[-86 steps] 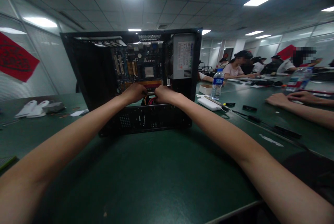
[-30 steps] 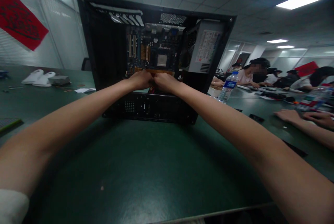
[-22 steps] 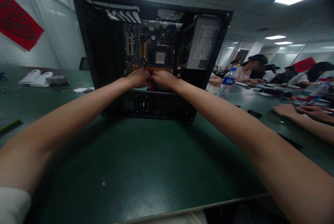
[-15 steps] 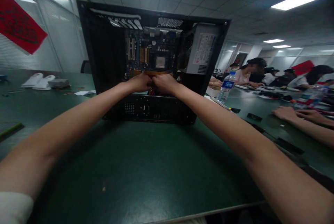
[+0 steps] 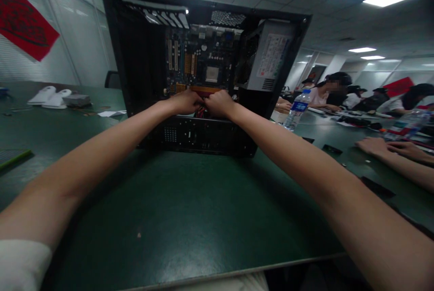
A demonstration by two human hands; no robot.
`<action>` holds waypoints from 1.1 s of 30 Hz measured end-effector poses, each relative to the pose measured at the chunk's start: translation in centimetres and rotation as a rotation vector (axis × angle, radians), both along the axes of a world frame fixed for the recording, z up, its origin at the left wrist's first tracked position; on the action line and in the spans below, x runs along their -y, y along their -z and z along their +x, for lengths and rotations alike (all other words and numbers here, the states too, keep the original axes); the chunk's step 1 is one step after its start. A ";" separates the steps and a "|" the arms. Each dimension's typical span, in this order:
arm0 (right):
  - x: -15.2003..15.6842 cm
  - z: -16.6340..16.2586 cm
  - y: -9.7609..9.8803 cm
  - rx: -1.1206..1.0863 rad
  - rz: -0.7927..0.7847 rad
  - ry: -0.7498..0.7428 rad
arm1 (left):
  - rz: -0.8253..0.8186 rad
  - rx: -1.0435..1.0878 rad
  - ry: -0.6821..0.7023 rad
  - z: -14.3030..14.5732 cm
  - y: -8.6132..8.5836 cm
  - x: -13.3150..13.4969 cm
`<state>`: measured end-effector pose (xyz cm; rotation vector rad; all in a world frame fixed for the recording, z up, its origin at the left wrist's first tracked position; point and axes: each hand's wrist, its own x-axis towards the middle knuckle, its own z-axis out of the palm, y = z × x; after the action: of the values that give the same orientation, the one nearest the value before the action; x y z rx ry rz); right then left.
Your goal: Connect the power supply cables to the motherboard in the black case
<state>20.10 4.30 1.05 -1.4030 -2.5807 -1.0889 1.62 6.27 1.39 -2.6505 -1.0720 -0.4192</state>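
A black computer case stands open-sided on the green table in front of me. Inside it are a motherboard with a bare square processor and, at the upper right, a grey power supply. Both hands reach in over the near wall, below the memory slots. My left hand is closed, its fingertips pinched at a bundle of coloured cables. Close beside it, my right hand has its fingers curled around the same cables. The fingertips and cable ends are partly hidden.
Right of the case stands a water bottle; dark flat pieces lie nearby. Another person's hands rest on the table at right. White shoe-like objects and a grey block sit at left. The table's front edge is close.
My hands have shifted slightly apart, showing more of the coloured cables between them. The whole view has tilted a little, so the case appears higher and larger.
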 end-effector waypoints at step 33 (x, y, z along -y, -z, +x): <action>2.3 1.6 -0.5 -0.238 -0.151 0.015 | -0.057 0.070 0.079 -1.2 -0.7 -0.1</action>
<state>21.72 2.02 1.52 -1.4813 -2.5281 -0.6910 0.46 6.36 2.13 -2.7544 -1.0155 -0.5078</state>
